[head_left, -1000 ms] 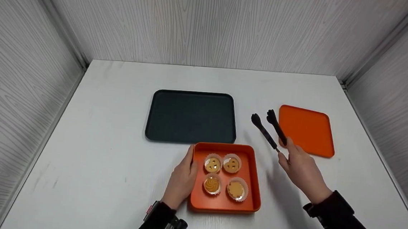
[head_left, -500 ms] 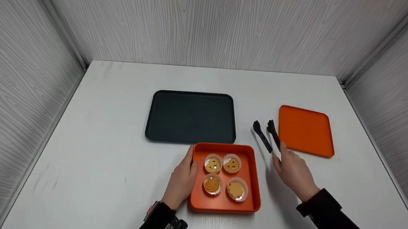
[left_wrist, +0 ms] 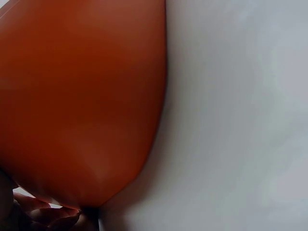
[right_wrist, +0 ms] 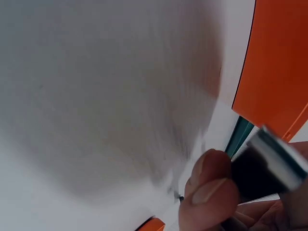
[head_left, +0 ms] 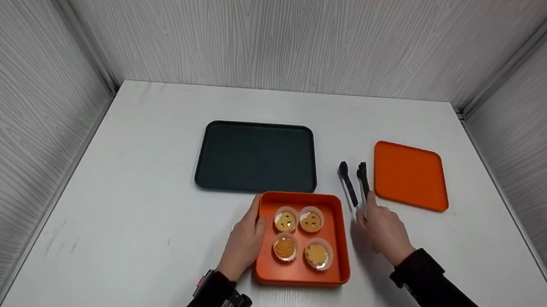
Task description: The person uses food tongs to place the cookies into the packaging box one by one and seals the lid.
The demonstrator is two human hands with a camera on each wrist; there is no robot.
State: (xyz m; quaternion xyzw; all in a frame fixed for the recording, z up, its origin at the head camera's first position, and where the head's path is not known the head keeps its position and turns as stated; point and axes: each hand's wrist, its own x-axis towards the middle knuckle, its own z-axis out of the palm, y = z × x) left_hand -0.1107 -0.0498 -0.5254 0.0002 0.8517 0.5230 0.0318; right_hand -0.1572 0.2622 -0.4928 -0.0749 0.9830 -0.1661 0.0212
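Observation:
My left hand (head_left: 243,238) holds the left wall of a square orange box (head_left: 341,254), with the thumb at its rim. Inside the box lie several cookies in pale paper cups, among them a swirled cookie (head_left: 284,247) and a flat-topped cookie (head_left: 316,254). To the right of the box, my right hand (head_left: 386,231) grips a pair of tongs (head_left: 349,185) by the handle. Their black heads point away from me, spread apart, with nothing between them. The right wrist view shows the blurred metal handle end (right_wrist: 274,159) in the fingers; the left wrist view is mostly box wall (left_wrist: 82,96).
A dark green rectangular tray (head_left: 257,157) lies behind the box, its front edge close to the box's back rim. At the right is a flat orange tray or lid (head_left: 411,175). Grey wood-grain panels (head_left: 286,34) enclose the white table (head_left: 130,211) at back and sides.
My right hand has come left and toward me with the tongs, whose heads now point more straight ahead and have left the orange tray's edge. The left hand and the box have stayed put.

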